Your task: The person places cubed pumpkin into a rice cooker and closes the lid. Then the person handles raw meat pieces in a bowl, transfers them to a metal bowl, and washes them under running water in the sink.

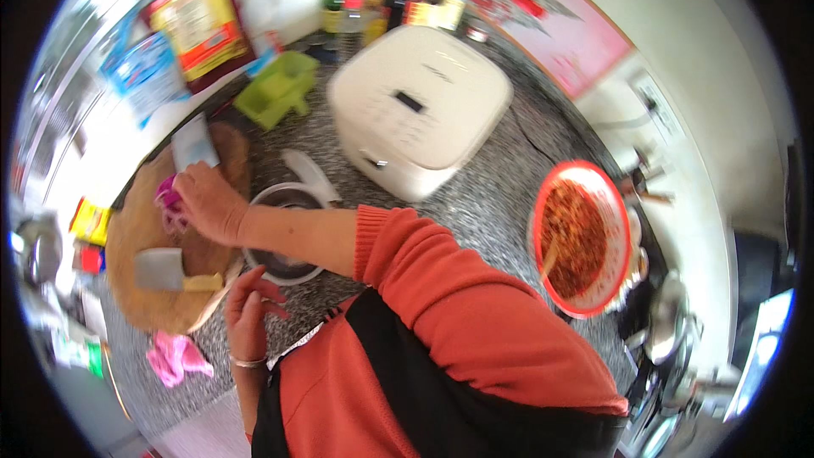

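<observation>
My right hand (206, 203) reaches across a round wooden chopping board (137, 222), its fingers curled on a purple item (168, 194) too blurred and covered to name. Just beyond the knuckles lies a pale, flat, blade-like piece (193, 140); my hand hides its near end. A cleaver (160, 269) with a wooden handle rests flat on the nearer part of the board. Beside the board's edge, close to my body, my left hand (250, 308) hovers with bent fingers apart and nothing in them. Under my right forearm stands a round pot or bowl (261, 200), partly hidden.
A white rice cooker (420, 102) stands on the speckled counter, with bottles (394, 0) behind it. A green plastic holder (276, 89) is beside it. Right, a red-rimmed basin (582, 305) holds a reddish chopped mixture (569, 235). A pink cloth-like item (178, 357) lies near the counter's front.
</observation>
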`<state>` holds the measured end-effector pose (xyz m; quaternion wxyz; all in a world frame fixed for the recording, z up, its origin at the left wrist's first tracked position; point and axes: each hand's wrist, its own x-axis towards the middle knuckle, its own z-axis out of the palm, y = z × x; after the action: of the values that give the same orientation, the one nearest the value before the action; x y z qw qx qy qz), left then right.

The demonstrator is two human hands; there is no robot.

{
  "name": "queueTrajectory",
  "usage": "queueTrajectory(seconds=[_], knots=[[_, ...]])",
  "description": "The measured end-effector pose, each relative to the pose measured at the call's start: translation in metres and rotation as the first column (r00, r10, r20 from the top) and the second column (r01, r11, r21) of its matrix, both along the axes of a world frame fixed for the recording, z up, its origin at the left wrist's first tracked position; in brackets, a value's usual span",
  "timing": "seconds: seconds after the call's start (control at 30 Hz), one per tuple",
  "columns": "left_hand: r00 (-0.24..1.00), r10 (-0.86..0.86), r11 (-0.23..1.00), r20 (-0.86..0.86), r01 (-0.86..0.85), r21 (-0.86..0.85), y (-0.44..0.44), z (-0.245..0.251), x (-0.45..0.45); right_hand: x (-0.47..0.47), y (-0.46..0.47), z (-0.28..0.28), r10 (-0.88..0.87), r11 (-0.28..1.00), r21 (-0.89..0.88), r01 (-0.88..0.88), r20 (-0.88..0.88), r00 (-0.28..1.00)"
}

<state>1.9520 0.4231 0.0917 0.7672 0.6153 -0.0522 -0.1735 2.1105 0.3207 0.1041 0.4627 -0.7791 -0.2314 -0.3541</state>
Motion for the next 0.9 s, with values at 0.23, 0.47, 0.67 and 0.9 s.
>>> queueTrajectory(seconds=[0.23, 0.47, 0.67, 0.9], knots=[[0.714, -0.634, 0.641, 0.298, 0.700, -0.315, -0.090, 0.055, 0.049, -0.140, -0.155, -0.017, -0.027, 0.926, 0.347, 0.150, -0.334, 0.942], [0.455, -0.886, 0.448, 0.091, 0.890, -0.088, -0.260, 0.071, 0.040, -0.268, -0.222, -0.056, 0.031, 0.687, 0.521, 0.506, -0.717, 0.697], [0.447, -0.861, 0.408, -0.242, 0.892, 0.195, -0.419, -0.022, -0.023, -0.307, -0.249, -0.085, 0.170, 0.324, 0.664, 0.674, -0.742, 0.648], [0.432, -0.850, 0.457, -0.301, 0.889, -0.015, -0.436, -0.081, -0.057, -0.329, -0.268, -0.119, 0.160, -0.244, 0.761, 0.601, -0.580, 0.799]])
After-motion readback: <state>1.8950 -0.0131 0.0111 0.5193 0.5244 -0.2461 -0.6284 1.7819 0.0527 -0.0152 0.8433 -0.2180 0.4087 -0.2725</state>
